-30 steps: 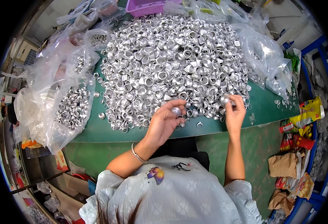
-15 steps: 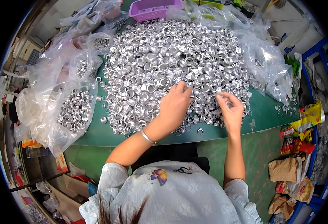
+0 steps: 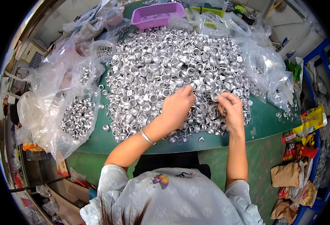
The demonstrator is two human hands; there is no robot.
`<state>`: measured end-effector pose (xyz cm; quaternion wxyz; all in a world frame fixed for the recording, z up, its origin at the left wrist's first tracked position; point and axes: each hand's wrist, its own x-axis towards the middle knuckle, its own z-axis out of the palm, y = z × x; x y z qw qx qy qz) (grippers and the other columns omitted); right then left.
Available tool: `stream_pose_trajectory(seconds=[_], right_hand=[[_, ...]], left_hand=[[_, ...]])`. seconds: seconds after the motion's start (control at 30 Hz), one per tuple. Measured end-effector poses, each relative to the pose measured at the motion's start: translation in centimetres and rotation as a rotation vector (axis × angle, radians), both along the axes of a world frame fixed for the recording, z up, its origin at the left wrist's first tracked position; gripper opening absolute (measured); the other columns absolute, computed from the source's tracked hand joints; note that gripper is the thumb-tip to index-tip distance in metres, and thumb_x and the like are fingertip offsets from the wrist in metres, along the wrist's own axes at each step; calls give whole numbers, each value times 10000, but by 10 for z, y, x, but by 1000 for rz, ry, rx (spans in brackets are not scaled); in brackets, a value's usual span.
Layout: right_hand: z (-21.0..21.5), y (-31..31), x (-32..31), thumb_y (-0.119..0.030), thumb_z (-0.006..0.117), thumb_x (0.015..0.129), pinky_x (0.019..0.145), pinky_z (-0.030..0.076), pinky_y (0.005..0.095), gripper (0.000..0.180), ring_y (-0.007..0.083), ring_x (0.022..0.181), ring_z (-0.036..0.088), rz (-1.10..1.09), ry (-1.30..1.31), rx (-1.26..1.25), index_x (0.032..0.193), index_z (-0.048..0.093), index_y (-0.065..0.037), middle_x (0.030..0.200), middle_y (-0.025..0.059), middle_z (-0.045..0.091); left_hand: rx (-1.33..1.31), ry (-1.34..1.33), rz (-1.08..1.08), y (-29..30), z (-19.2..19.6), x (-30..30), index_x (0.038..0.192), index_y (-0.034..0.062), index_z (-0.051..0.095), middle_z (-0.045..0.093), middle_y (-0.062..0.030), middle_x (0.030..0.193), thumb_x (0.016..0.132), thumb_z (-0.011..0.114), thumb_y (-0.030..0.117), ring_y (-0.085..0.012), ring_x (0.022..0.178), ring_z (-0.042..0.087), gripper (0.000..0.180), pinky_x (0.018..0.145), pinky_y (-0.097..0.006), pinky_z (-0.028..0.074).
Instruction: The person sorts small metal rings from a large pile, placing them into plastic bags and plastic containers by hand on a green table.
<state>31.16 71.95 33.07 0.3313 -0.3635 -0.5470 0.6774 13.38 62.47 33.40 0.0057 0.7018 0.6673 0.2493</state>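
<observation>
A broad heap of silver-coloured metal rings covers the middle of the green table. Over the heap's near right part, my right hand pinches one ring between thumb and fingertips, a little above the others. My left hand, a bangle on its wrist, rests at the heap's centre with its fingers curled together. Whatever is at those fingertips cannot be told apart from the rings around them. One single ring lies by the near table edge.
Clear plastic bags with more rings spread along the left side. Another clear bag lies at the right. A purple basket stands behind the heap, beside a yellow-green basket. Blue shelving rises at the right.
My right hand has closed its fingers and now holds a ring up at the fingertips. The left hand's fingers have drawn closer together. The whole view has shifted slightly.
</observation>
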Motion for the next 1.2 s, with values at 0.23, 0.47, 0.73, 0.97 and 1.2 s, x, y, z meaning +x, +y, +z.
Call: stream_pose_trajectory(seconds=[0.23, 0.47, 0.73, 0.97, 1.2], right_hand=[[-10, 11, 6, -136, 539, 879, 351, 269, 189, 70, 93, 498, 403, 53, 792, -717, 880, 558, -68, 796, 59, 523], [6, 16, -33, -128, 700, 739, 548, 408, 260, 299, 115, 595, 535, -235, -347, 580, 1022, 633, -57, 647, 20, 571], [-5, 34, -13, -144, 558, 870, 368, 276, 173, 168, 85, 570, 474, -95, 549, -105, 937, 602, 4, 756, 49, 587], [4, 26, -4, -192, 509, 906, 358, 347, 204, 178, 127, 579, 477, -139, 810, -526, 941, 522, -19, 799, 85, 569], [14, 16, -9, -62, 611, 819, 369, 294, 177, 209, 80, 453, 458, -6, 267, -100, 1022, 585, -23, 743, 36, 556]], left_hand=[[-179, -1930, -134, -7, 13, -21, 997, 27, 510, 554, -116, 976, 836, 476, 81, -58, 545, 377, 173, 457, -177, 314], [-148, -1569, 45, -2, 20, -11, 1000, 32, 577, 550, -56, 828, 797, 543, 128, -87, 550, 408, 227, 420, -214, 314], [-7, -89, 202, 35, 16, 7, 832, 48, 605, 578, -110, 764, 750, 675, 211, -312, 636, 594, 196, 524, -387, 451], [105, -151, 209, 47, 9, 2, 744, 19, 603, 595, -122, 701, 733, 623, 113, -294, 588, 596, 96, 532, -377, 462], [-148, -1801, -77, 30, 22, -27, 977, -11, 545, 618, -98, 828, 847, 521, 74, -99, 608, 527, 157, 409, -124, 336]])
